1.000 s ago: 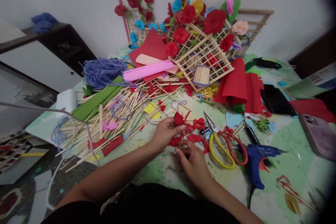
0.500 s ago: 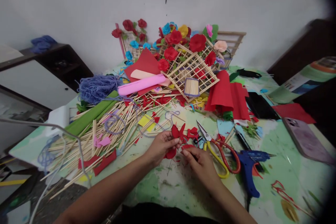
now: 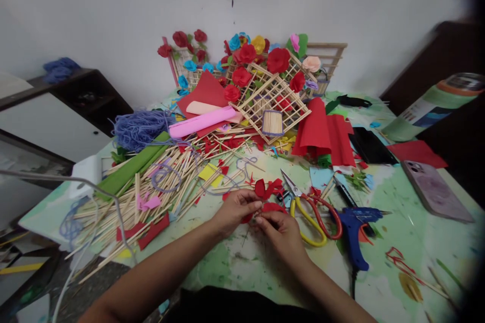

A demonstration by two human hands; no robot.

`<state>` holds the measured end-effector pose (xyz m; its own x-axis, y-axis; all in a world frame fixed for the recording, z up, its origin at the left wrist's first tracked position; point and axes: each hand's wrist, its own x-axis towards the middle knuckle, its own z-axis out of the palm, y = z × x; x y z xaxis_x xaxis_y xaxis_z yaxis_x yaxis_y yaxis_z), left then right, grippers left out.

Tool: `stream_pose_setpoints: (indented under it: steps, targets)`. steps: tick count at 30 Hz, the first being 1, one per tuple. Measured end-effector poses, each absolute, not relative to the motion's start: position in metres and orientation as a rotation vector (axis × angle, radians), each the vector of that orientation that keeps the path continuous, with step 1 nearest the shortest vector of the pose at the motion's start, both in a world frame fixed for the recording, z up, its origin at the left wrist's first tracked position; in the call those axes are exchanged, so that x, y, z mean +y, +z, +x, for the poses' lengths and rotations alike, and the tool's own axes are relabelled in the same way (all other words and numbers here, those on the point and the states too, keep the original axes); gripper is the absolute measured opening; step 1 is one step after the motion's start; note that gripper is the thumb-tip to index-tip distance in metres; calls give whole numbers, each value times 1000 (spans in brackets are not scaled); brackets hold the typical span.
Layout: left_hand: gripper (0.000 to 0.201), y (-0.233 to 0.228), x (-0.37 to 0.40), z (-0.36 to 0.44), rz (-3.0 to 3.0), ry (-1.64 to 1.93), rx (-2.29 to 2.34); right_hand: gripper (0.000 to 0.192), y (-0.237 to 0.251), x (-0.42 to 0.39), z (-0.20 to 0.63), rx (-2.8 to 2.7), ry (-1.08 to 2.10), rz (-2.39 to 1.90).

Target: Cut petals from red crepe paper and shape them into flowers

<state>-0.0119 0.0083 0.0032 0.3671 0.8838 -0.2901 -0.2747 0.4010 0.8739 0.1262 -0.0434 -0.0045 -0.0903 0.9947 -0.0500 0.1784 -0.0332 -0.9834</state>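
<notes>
My left hand is closed in a pinch, with red paper petals around its fingertips. One red petal shows beneath that hand. Close against it, my right hand pinches too, and a curved red paper piece lies along its fingers. The exact spot where the fingertips meet is too small to make out. Just beyond the hands is a darker red petal among red scraps. Scissors with one yellow and one red handle lie open beside my right hand.
A blue glue gun, black marker and phone lie rightward, near a green bottle. Loose sticks, purple yarn and green paper cover the left. Stick lattices with paper flowers stand behind.
The view has shifted slightly. My right hand has drawn closer to my left, and their fingertips now nearly meet. The red petals above my left fingers sit further to the right.
</notes>
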Motion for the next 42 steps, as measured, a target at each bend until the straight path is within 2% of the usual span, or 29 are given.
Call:
stream_pose_setpoints:
  steps: [19,31,35,39,42]
  targets:
    - [29,4,7,-10,1033,826,895,27,1,-46,121,-1448,1106,-1438]
    - [29,2,5,-12,1113,822,895,27,1,-47,127,-1621,918,-1456]
    - [30,8,3,-14,1106,841,877,35,9,-48,139,-1601,823,-1430]
    - [28,14,-1,-16,1151,820,859,32,24,-41,147,-1418,658,-1371]
    - [27,13,-3,-16,1178,787,844,36,35,-28,146,-1419,691,-1336]
